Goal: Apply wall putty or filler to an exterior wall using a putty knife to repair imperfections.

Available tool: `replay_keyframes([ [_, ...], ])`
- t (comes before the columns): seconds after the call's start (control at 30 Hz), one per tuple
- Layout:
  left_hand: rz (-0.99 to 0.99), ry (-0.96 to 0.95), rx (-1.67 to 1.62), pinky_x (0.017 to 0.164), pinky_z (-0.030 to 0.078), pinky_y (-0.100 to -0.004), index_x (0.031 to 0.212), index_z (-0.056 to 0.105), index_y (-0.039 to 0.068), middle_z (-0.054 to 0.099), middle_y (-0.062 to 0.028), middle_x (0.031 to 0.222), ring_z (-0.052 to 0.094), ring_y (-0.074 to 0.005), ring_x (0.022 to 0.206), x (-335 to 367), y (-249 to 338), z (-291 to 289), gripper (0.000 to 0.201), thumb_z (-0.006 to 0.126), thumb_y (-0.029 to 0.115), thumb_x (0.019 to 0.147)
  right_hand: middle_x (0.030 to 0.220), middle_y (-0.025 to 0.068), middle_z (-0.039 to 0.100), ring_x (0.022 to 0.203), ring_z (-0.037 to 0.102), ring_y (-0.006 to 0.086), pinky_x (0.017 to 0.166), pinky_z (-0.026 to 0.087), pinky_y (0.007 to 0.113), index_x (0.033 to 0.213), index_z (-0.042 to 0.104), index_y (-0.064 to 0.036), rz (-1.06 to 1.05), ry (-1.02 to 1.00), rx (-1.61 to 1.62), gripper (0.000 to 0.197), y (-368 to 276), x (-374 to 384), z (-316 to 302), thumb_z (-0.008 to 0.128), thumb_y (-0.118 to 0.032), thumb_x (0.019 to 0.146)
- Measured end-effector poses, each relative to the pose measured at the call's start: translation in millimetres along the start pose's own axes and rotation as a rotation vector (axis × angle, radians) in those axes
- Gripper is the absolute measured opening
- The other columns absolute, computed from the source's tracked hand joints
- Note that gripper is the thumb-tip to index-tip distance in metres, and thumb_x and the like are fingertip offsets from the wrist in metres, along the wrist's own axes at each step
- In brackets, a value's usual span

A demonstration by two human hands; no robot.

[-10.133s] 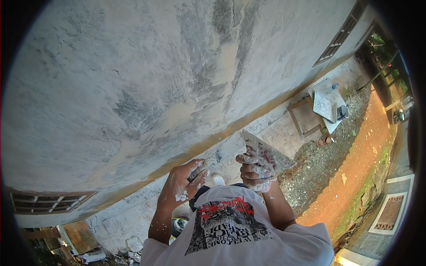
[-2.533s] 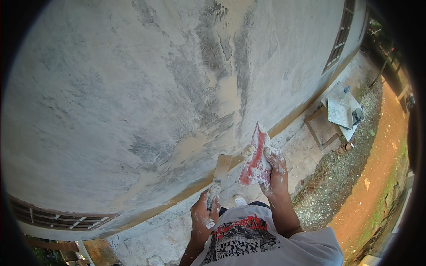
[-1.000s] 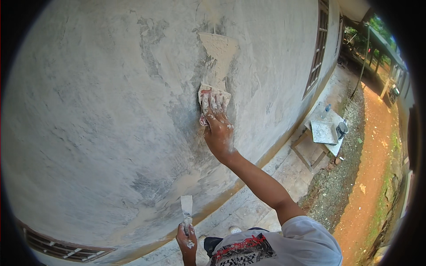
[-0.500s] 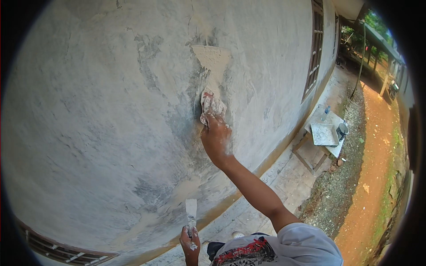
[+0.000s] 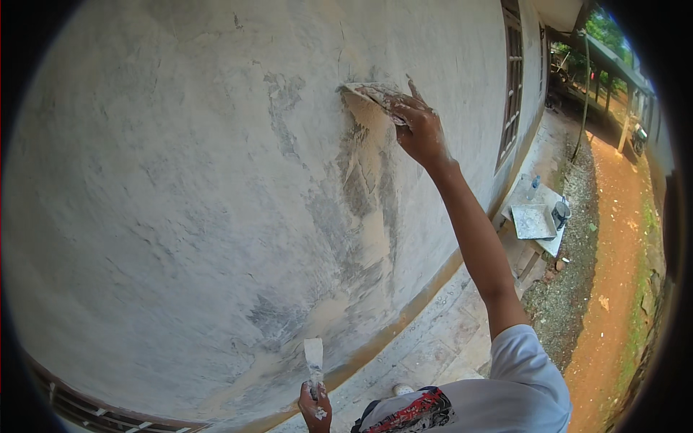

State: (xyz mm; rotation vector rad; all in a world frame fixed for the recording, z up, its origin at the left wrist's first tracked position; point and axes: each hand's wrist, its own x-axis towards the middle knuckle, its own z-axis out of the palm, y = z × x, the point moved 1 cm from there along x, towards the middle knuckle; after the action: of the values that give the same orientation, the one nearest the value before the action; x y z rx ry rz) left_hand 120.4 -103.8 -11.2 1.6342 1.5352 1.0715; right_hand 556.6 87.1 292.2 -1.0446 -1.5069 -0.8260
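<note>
Close in, at 6 o'clock, my left hand [image 5: 315, 410] is wrapped round the handle of a putty knife [image 5: 313, 356], its long axis running up to 12, the pale blade overlapping the wall [image 5: 180, 180] in my view; whether it touches, I can't tell. And now up past it, just beyond 12: here's my right hand [image 5: 419, 128], arm stretched up, fingers pressed flat over a plaster-smeared spreader plate [image 5: 361, 89], one digit sticking out toward 11. How the thumb sits, I can't tell. The plate lies at 10 o'clock from my knuckles, its long edge slanting from 10 down to 4, up against the wall. And here's what counts: beige filler [image 5: 372, 130] runs away from that edge toward 5 o'clock, right beneath it, my right hand just beside, my left well apart below. Further off, at 3 o'clock, there's a table [image 5: 551, 246] bearing a shallow tray [image 5: 534, 222], a dark bucket [image 5: 560, 214] and a clear bottle [image 5: 534, 187].
</note>
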Motion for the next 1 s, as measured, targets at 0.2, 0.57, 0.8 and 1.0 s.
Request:
replay_keyframes([
  [0.2,-0.488,-0.043,-1.181,0.084,0.048,-0.0297,0.131,0.04,-0.005,0.057,-0.0144,0.109,0.055,-0.0215,0.1,-15.9,-184.0,-31.0,0.041,0.05,0.005,0.092,0.108,0.0153,0.065,0.099,0.063,0.0329,0.097,0.047,0.042,0.116,0.065,-0.0089,0.085,-0.107,0.043,0.055,-68.3,-100.2,42.6,0.062,0.008,0.063],
  [0.57,0.06,-0.156,-0.089,0.05,0.038,-0.03,0.08,0.05,-0.001,0.049,-0.005,0.061,0.046,-0.0116,0.055,11.4,-14.0,-47.6,0.015,0.053,0.011,0.088,0.097,0.0117,0.068,0.087,0.06,0.0121,0.079,0.047,0.026,0.105,0.063,0.0049,0.829,0.071,0.728,0.032,-92.9,-147.1,30.2,0.045,0.009,0.079],
  [0.8,0.104,-0.161,-0.056,0.051,0.038,-0.0299,0.081,0.051,-0.002,0.05,-0.0063,0.062,0.045,-0.0123,0.056,0.3,-60.4,-56.5,0.016,0.054,0.012,0.088,0.09,0.0309,0.061,0.086,0.06,0.0445,0.079,0.047,0.044,0.107,0.058,0.0097,0.762,0.1,0.066,0.037,-152.3,-95.9,94.0,0.049,0.003,0.071],
  [1.0,-0.332,-0.286,-0.434,0.096,0.044,-0.0368,0.126,0.044,-0.004,0.055,-0.0112,0.113,0.051,-0.0218,0.11,-15.2,-92.4,-57.3,0.032,0.048,0.008,0.096,0.087,0.0257,0.065,0.084,0.065,0.0326,0.078,0.047,0.038,0.108,0.059,0.0079,0.765,-0.1,0.591,0.04,-194.7,-132.9,54.7,0.046,0.007,0.071],
])
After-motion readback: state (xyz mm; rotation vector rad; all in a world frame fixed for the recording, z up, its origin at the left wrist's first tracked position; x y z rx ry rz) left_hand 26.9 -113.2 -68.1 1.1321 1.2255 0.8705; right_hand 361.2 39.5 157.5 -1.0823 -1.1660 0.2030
